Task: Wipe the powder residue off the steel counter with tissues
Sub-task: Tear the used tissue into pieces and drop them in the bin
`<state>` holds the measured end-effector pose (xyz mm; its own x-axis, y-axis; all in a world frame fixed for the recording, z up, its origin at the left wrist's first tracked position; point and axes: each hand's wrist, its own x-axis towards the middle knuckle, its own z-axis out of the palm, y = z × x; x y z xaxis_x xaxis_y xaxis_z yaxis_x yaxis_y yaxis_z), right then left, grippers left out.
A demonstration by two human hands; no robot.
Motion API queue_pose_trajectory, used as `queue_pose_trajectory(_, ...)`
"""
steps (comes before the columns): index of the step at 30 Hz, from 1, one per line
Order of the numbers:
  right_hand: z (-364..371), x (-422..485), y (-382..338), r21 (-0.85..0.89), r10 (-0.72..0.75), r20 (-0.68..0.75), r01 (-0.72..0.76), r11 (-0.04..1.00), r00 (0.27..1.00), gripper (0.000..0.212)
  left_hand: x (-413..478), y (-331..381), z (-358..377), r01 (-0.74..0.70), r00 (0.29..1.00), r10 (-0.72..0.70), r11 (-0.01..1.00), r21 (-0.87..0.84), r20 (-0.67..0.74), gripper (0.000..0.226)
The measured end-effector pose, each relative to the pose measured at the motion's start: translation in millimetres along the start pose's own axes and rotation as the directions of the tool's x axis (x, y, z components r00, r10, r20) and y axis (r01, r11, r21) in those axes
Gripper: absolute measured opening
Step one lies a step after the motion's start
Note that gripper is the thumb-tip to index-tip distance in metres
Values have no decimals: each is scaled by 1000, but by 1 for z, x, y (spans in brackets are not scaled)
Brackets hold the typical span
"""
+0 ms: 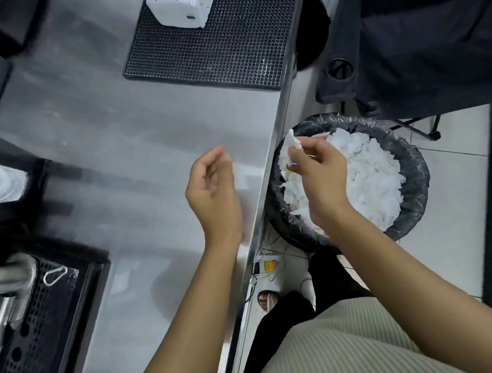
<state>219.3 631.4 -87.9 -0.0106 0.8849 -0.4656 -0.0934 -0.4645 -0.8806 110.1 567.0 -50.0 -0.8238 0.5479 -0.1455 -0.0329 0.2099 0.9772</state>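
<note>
A crumpled tissue (293, 143) is pinched between the fingertips of the right hand (322, 175), held past the table edge and over the bin (416, 162), which is heaped with white used tissues. The tissue is judged very light, soft and easily torn, with no stiffness of its own. For wiping it is best bunched into a wad and pressed under the fingers, so that powder is caught rather than pushed about. The left hand (211, 188) is held above the table (98, 137) with fingers loosely curled, and nothing is held in it. Fresh sheets can be drawn from the tissue box (181, 2), set on a black mat (234, 42) farther along. The steel is smooth and reflective, so little drag is expected. Faint dull smears are seen, but powder cannot be told for certain. Machines are crowded along the left side, and a tiled floor lies beyond the edge.
</note>
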Motion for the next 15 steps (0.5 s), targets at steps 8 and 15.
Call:
queue_pose_trajectory(8, 36, -74, -24, 41, -42, 323, 31, 999, 946, 14, -32, 23, -61, -207, 926, 144, 967, 149, 348, 27)
queue_pose_trajectory(15, 81, -128, -14, -43, 109, 545, -102, 994, 832, 27, -10, 20, -136, -119, 980, 83, 974, 194, 183, 23)
